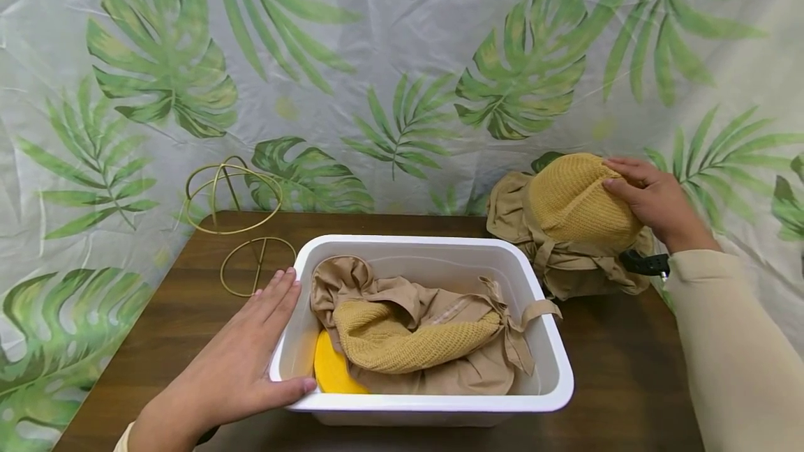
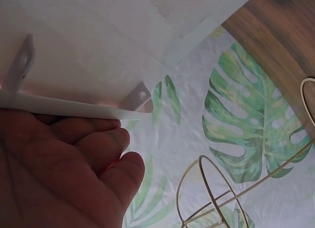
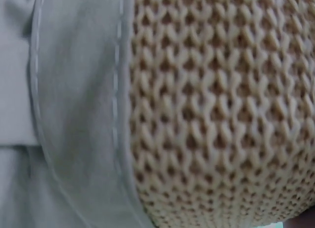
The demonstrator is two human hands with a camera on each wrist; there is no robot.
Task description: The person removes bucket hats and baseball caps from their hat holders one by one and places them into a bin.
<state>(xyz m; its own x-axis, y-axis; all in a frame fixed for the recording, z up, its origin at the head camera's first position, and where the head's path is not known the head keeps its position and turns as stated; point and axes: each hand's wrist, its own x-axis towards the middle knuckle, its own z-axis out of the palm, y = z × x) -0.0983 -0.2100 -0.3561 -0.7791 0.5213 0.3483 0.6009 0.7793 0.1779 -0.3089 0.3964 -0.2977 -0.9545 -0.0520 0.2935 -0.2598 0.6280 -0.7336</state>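
My right hand (image 1: 656, 197) holds the crown of a sun hat (image 1: 581, 204) at the back right, thumb and fingers at the top of its yellow knit. The hat has a tan cloth brim and ties; its knit crown (image 3: 221, 100) fills much of the right wrist view. My left hand (image 1: 241, 358) rests along the left side of a white plastic tub (image 1: 427, 402), fingers extended and thumb on the near rim. Inside the tub lies a second hat (image 1: 414, 351), tan cloth and yellow knit, one strap hanging over the right rim. A bright yellow object (image 1: 336, 368) shows partly beneath it.
A gold wire stand (image 1: 235, 229) with rings is at the back left of the dark wooden table (image 1: 188, 312). Behind the table hangs a leaf-print cloth (image 1: 402, 54). The tub stands at the front middle, left of the hat at the back.
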